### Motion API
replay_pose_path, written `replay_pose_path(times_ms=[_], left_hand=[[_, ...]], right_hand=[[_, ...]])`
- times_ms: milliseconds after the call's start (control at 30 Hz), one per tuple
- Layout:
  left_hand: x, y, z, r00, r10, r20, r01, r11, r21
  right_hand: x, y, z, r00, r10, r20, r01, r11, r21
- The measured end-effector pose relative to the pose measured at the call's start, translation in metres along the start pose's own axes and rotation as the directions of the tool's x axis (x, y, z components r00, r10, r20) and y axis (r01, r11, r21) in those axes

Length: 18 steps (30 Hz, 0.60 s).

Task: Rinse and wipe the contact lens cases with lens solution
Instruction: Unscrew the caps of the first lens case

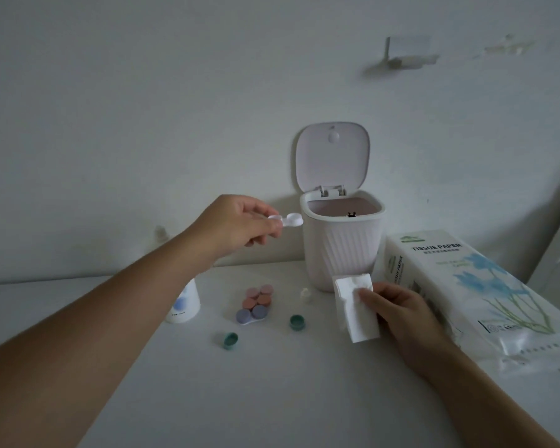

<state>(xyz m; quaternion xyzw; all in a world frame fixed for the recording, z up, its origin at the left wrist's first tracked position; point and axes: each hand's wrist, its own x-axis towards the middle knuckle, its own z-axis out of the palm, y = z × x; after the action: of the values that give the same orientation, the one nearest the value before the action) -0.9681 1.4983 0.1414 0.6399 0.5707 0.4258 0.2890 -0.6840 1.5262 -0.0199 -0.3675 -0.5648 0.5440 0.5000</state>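
lens case (62,219): glossy plastic | bin (340,250): ribbed matt plastic | tissue (353,305): soft paper

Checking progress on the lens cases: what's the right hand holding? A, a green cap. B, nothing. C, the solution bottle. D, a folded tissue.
D: the right hand pinches a folded white tissue in front of the bin, while the left hand holds the white case.
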Motion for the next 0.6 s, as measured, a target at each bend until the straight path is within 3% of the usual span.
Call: replay_pose_path(times_ms=[400, 500, 600], left_hand=[[0.068, 0.015, 0.042, 0.987, -0.156, 0.041, 0.161, 0.934, -0.32], [0.075, 0.016, 0.047, 0.995, -0.096, -0.006, 0.093, 0.976, -0.196], [0.081, 0.021, 0.049, 0.987, 0.126, -0.094, -0.11, 0.98, 0.164]], right_hand=[[-0.003, -0.006, 0.003, 1.0, 0.028, 0.009, -0.028, 1.0, 0.006], [-0.003, -0.007, 0.003, 0.999, 0.028, 0.02, -0.028, 1.0, 0.012], [-0.003, -0.007, 0.005, 0.999, 0.036, 0.022, -0.037, 0.999, 0.027]])
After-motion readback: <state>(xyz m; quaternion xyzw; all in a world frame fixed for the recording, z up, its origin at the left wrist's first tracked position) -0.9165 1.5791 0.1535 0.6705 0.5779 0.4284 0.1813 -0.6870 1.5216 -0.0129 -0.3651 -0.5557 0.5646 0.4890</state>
